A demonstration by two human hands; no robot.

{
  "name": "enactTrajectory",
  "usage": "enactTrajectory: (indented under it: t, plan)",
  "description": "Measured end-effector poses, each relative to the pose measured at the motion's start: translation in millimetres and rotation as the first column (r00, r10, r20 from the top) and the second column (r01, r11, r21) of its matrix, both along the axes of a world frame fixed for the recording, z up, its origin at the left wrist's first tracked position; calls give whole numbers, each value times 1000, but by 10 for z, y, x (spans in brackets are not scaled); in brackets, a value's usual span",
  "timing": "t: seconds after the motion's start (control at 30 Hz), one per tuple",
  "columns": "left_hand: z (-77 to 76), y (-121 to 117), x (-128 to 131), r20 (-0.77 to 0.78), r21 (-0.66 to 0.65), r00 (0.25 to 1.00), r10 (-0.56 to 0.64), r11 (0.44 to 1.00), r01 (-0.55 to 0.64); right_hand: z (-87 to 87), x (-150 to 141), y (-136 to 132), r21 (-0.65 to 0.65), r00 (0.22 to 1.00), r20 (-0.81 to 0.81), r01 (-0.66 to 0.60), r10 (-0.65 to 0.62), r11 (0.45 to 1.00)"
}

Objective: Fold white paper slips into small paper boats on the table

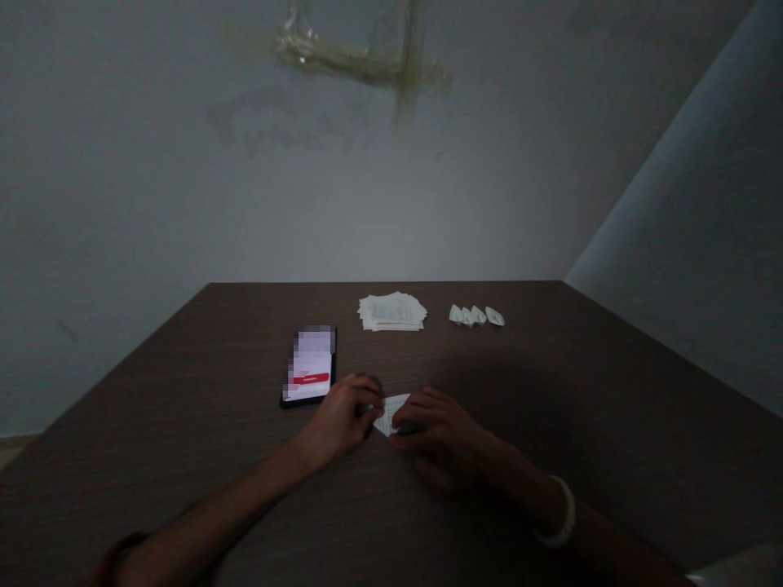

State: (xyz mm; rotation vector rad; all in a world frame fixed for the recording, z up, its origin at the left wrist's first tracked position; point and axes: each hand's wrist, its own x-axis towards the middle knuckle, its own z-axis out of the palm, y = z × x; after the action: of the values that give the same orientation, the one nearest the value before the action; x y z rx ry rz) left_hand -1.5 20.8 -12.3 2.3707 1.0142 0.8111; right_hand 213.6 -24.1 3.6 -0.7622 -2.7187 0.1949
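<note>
A small folded piece of printed white paper [390, 414] lies on the table between my hands, its lower end coming to a point. My left hand [346, 414] pinches its left edge between thumb and fingers. From the other side, my right hand [437, 436] has its fingers curled onto the paper's right part and covers some of it. Just beyond my left hand lies a phone [311, 364] with its screen lit. Farther off is a loose stack of printed white paper sheets [392, 312]. Several small folded paper pieces [477, 316] sit in a row to its right.
The brown wooden table [201, 391] reaches back to a grey wall [342, 212] with yellowish tape on it. At the right, another wall surface [703, 228] slants beside the table. A pale beaded bracelet [564, 514] circles my right wrist.
</note>
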Motion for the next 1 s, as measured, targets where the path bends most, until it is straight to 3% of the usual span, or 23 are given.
enactTrajectory:
  t: [0.57,0.73,0.83,1.0]
  plan:
    - [-18,-25,-42,12,-11,1000,1,1000,-1,-9,2,17,8,999,-17,38,-38,999]
    - [37,-152,-178,-2,129,995,-99,987,99,-45,11,19,5,997,-48,58,-57,998]
    - [101,-230,-238,-164,124,955,-249,955,270,-39,9,12,-11,996,-44,71,-71,997]
    - [187,-250,-245,-223,121,927,-302,935,334,-46,7,21,-12,997,-28,69,-69,998]
